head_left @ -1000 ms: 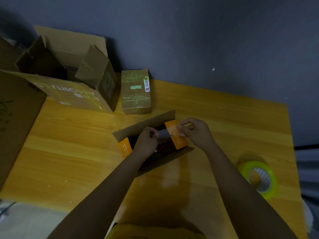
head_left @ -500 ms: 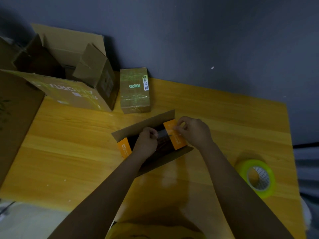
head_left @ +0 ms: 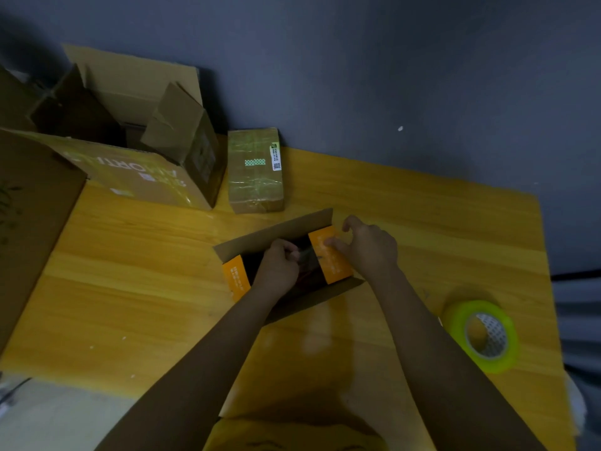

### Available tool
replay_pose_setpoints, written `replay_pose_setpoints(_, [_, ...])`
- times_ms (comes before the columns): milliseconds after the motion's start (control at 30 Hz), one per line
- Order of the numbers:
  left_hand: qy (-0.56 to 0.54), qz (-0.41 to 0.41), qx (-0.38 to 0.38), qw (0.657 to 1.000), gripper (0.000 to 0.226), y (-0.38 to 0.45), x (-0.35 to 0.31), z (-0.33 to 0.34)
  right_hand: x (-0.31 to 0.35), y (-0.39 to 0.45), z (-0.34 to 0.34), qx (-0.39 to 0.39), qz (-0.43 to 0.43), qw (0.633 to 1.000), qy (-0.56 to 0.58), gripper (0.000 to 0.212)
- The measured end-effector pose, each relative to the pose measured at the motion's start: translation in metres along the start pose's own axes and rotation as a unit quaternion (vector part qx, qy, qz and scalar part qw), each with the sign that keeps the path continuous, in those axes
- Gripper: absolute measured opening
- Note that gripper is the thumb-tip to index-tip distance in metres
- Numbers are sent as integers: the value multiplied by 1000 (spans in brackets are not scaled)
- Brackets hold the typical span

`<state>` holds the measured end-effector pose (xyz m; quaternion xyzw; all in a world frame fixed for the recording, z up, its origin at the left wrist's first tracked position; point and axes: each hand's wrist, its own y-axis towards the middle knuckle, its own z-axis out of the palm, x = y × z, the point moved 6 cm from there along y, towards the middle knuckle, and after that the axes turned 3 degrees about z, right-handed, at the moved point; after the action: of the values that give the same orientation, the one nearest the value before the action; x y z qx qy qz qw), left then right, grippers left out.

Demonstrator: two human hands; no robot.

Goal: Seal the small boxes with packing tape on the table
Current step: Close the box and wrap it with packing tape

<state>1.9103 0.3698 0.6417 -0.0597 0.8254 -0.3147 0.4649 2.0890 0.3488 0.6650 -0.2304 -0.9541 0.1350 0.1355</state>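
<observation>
The small box sits mid-desk, flaps not yet folded shut. The left hand pinches something dark inside it; the right hand presses the orange flap with straight fingers. Next comes folding flaps, then fetching the tape roll near right.

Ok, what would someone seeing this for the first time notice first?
Probably the two hands, left hand and right hand, working at an open small box with orange flaps in the table's middle. Next, the bright green tape roll near the right edge, then the taped box at the back.
</observation>
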Motion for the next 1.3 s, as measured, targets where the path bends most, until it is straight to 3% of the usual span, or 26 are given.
replay_pose_setpoints(133, [13,-1,5,1000,6,-1,3,0,-17,-3,1,43,58,997,22,68])
replay_pose_setpoints(300, [20,1,22,1000,7,-1,1,4,-23,-9,1,57,49,994,81,52])
replay_pose_setpoints(467, [33,8,30,999,11,0,-1,2,-27,-18,26,144,67,976,152,62])
replay_pose_setpoints(767, [65,24,26,997,12,-3,-2,2,-30,-18,23,172,42,970,169,47])
replay_pose_setpoints(867, [49,15,34,998,18,-4,-2,2,-34,-19,18,165,46,959,226,36])
replay_pose_setpoints(933, [43,19,43,998,25,-5,-5,2,-29,-20,0,93,6,968,232,21])
replay_pose_setpoints(1000, [43,21,64,997,32,-4,-5,5,-14,-21,-19,1,-74,986,146,13])
replay_pose_setpoints(1067, [47,7,83,995,36,-2,-3,9,9,-23,-28,-64,-177,981,35,15])
replay_pose_setpoints(1167, [60,0,94,994,37,0,-7,15,42,-25,-22,-79,-369,922,-90,33])
replay_pose_setpoints(1300, [69,10,94,993,29,-1,-18,15,62,-24,-9,13,-425,874,-235,40])
